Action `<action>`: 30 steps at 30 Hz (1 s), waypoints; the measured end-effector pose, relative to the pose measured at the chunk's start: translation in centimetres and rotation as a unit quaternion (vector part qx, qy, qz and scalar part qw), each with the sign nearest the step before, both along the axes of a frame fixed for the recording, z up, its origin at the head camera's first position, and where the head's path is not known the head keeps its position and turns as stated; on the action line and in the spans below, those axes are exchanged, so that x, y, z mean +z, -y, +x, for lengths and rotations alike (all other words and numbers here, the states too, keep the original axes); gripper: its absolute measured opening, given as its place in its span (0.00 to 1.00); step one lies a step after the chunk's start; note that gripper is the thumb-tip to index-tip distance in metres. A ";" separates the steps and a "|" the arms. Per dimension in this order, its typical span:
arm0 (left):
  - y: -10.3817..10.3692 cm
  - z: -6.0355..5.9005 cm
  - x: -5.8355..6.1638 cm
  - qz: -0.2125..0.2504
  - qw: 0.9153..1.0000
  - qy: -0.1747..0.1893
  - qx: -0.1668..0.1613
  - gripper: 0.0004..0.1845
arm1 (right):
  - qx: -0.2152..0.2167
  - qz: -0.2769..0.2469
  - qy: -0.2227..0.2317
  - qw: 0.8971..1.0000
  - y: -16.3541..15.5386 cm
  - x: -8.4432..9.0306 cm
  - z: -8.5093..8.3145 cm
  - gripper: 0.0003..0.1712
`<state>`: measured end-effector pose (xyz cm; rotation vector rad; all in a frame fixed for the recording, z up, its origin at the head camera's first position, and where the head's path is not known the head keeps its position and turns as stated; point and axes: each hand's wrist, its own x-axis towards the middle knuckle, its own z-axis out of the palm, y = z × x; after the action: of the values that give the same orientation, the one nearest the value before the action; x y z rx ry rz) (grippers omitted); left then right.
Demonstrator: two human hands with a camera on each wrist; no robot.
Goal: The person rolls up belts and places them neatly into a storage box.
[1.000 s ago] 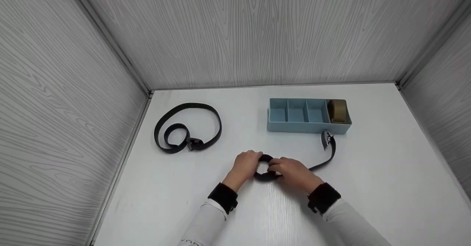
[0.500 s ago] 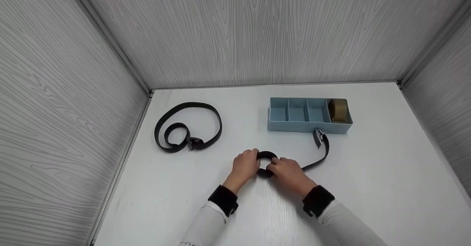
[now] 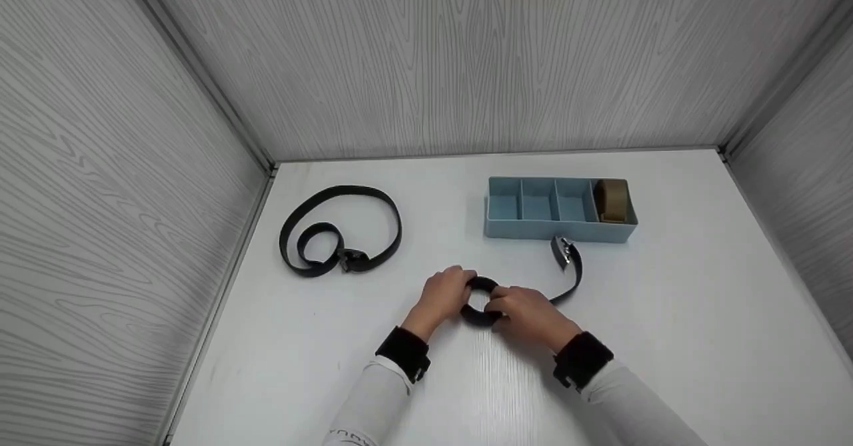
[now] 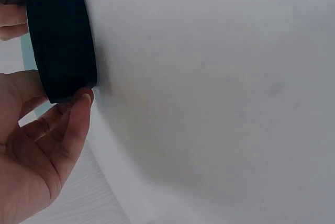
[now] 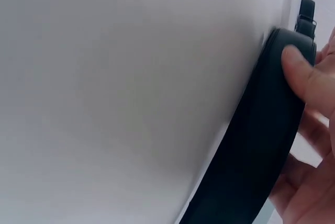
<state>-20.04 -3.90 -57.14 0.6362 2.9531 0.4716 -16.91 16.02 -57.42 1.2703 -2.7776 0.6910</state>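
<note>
A black belt (image 3: 478, 317) is coiled into a ring on the white table, standing on its edge between both hands. My left hand (image 3: 445, 294) grips the ring's left side; in the left wrist view fingers and thumb pinch the dark band (image 4: 62, 41). On the opposite side my right hand (image 3: 530, 313) pinches the coil, its thumb pressed on the strap (image 5: 251, 130) in the right wrist view. From under the right hand the belt's loose end curves out to a metal buckle (image 3: 564, 251), just in front of the blue box.
The blue box (image 3: 556, 230) has several compartments; a rolled tan belt (image 3: 613, 201) sits in its rightmost one. Toward the left lies a second black belt (image 3: 394, 233) in loose loops with its buckle. Grey wood-grain walls (image 3: 426, 66) enclose the table at the back and sides.
The buckle end has been drawn leftward along the box's front, and the loose tail beyond the right hand is shorter. Both hands stay on the coil, shifting slightly.
</note>
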 end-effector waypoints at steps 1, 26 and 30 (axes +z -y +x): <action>-0.1 0.1 -0.1 0.004 1.000 0.002 0.003 0.07 | -0.003 0.002 -0.008 1.000 0.1 0.0 0.1 0.13; -1.3 0.9 0.3 0.033 0.994 0.067 0.076 0.10 | -0.003 0.010 -0.016 1.000 -1.0 -0.6 0.7 0.25; -1.0 0.9 0.4 0.013 0.996 0.044 0.070 0.12 | 0.004 0.038 -0.045 0.998 -2.5 -0.4 0.4 0.30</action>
<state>-19.19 -2.87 -56.76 0.3999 2.9247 0.5345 -16.49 18.54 -57.85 1.2905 -2.7525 0.5195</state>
